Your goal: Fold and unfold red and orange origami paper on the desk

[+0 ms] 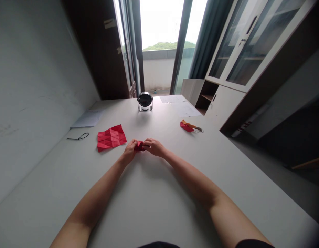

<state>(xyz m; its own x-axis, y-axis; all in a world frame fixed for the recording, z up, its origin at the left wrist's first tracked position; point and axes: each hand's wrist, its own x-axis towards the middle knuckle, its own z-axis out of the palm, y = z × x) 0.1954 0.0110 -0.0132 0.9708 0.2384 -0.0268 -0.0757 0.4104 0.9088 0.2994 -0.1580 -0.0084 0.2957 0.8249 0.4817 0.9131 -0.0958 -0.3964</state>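
A small folded piece of red paper [139, 145] sits between the two hands, low over the white table [159, 193], almost wholly covered by fingers so that only a crumpled red corner shows. The left hand [129, 151] closes on it from its own side, fingers curled in and thumb tucked against the paper; the right hand [154, 146] meets it from the other side, fingertips pinching the same piece, so the two hands are drawn together with the paper gripped between them. Both forearms are bare and stretch straight out from the bottom edge of the view. Just beyond the left hand and a little to its outer side lies a creased red sheet [111, 137], opened flat on the table and scored with a grid of triangular folds, apart from the hand. Further out on that side rest a thin black cord [78, 137] and a pale sheet of paper [88, 118] near the wall. Beyond the right hand, well apart from it, lies another small red folded piece [187, 126] with an orange strip on top, beside a roll of tape [199, 130]. Straight ahead of both hands, near the far edge of the table, stands a small round desk fan [145, 101], and white sheets [180, 105] lie to its right.
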